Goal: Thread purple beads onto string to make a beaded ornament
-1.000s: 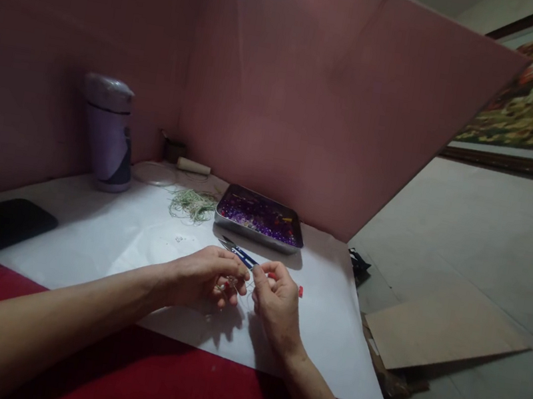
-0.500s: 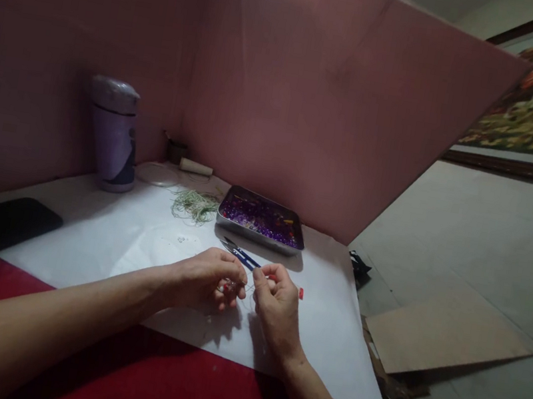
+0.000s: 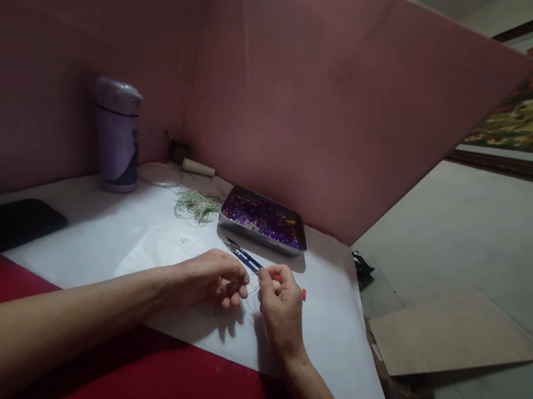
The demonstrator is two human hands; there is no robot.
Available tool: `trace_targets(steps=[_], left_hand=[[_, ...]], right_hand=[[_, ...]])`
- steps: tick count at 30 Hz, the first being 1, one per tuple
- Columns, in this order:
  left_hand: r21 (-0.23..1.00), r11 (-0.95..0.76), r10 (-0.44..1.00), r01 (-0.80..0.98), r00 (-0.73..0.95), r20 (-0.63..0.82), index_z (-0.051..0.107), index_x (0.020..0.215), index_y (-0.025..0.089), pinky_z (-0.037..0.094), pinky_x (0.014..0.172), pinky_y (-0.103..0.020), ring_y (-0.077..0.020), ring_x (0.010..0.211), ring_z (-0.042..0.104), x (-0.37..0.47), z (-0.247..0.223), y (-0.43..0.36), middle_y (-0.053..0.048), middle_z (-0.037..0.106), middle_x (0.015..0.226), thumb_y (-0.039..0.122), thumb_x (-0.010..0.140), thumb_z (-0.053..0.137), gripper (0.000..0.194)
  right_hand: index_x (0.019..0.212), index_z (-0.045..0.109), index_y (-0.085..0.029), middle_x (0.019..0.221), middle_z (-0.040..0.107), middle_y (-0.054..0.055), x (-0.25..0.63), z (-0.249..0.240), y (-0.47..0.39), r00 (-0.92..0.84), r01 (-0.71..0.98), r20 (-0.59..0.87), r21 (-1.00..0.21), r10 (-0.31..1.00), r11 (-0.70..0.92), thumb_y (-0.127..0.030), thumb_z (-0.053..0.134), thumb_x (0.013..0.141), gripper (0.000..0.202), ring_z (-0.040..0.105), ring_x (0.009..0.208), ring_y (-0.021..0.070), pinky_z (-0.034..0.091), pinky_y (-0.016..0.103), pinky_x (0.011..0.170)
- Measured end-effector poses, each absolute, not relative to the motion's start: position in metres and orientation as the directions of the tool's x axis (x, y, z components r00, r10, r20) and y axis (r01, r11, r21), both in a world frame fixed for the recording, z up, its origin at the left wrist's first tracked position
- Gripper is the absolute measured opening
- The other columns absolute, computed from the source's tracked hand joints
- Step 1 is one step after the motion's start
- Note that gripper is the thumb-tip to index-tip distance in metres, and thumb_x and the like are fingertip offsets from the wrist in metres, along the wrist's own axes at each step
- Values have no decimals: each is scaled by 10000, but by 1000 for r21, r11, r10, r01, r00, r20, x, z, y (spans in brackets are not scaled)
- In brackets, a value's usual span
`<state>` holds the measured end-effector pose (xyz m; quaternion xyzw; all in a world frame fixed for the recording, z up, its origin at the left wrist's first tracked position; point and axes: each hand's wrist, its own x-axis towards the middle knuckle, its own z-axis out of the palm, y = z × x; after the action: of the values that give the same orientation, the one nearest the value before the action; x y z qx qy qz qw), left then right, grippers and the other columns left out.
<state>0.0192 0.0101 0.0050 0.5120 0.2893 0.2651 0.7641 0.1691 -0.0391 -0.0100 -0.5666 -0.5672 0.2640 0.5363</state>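
My left hand (image 3: 216, 279) is above the white sheet, its thumb and forefinger pinched together and the other fingers curled. A small beaded piece, seen in it half a second ago, is now mostly hidden by the fingers. My right hand (image 3: 282, 306) is beside it, thumb and forefinger closed on a thin thread (image 3: 253, 290) that runs in the gap between both hands. Just behind the hands lie blue thread snips (image 3: 244, 258), blades to the left; my right hand covers their other end. A red bit (image 3: 304, 294) shows past the right hand.
A metal tray (image 3: 260, 238) of purple beads stands behind the snips. Left of it are a tangle of green thread (image 3: 197, 206), a pale cylinder (image 3: 199, 167) and a purple tumbler (image 3: 116, 142). A black phone-like slab (image 3: 3, 229) lies at left. Pink panels (image 3: 313, 99) rise behind.
The view has shifted slightly, so everything sits a little farther right. My left fingers have turned, covering the beads that showed before. Both hands stay close together.
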Motion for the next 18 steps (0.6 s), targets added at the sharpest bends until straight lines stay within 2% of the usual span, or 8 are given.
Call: trace_targets(steps=[4, 8, 12, 15, 18], left_hand=[[924, 365, 703, -117, 685, -191, 632, 765, 61, 400, 474, -226, -118, 521, 583, 20, 6, 12, -101, 651, 702, 219, 725, 540, 187], [916, 373, 706, -148, 685, -178, 625, 808, 67, 406, 471, -217, -128, 543, 604, 19, 7, 14, -101, 657, 721, 269, 744, 586, 215], [925, 366, 694, -105, 693, -196, 615, 776, 67, 452, 550, -214, -112, 550, 612, 14, 8, 18, -90, 667, 684, 146, 650, 694, 168], [952, 307, 772, -16, 589, -239, 603, 781, 80, 472, 545, -249, -137, 514, 626, 14, 6, 25, -77, 669, 607, 187, 688, 679, 161], [980, 190, 839, 54, 509, -191, 592, 755, 107, 455, 474, -254, -163, 483, 630, 15, 1, 32, -46, 648, 549, 274, 721, 656, 182]], right_hand=[[742, 462, -189, 436, 376, -87, 171, -12, -38, 243, 363, 321, -905, 915, 221, -423, 527, 833, 259, 278, 382, 66, 189, 188, 382], [762, 447, -196, 429, 345, -102, 172, -12, -38, 242, 329, 322, -915, 915, 235, -422, 525, 838, 251, 258, 373, 63, 171, 185, 380], [755, 438, -199, 417, 343, -106, 171, -12, -38, 256, 331, 322, -915, 911, 231, -421, 528, 834, 253, 262, 368, 63, 182, 182, 378], [747, 441, -198, 417, 359, -102, 171, -16, -37, 266, 335, 316, -916, 911, 219, -435, 537, 822, 267, 282, 366, 65, 198, 181, 375], [746, 434, -200, 417, 357, -105, 171, -22, -34, 256, 279, 273, -939, 927, 200, -459, 543, 810, 288, 280, 357, 65, 184, 179, 362]])
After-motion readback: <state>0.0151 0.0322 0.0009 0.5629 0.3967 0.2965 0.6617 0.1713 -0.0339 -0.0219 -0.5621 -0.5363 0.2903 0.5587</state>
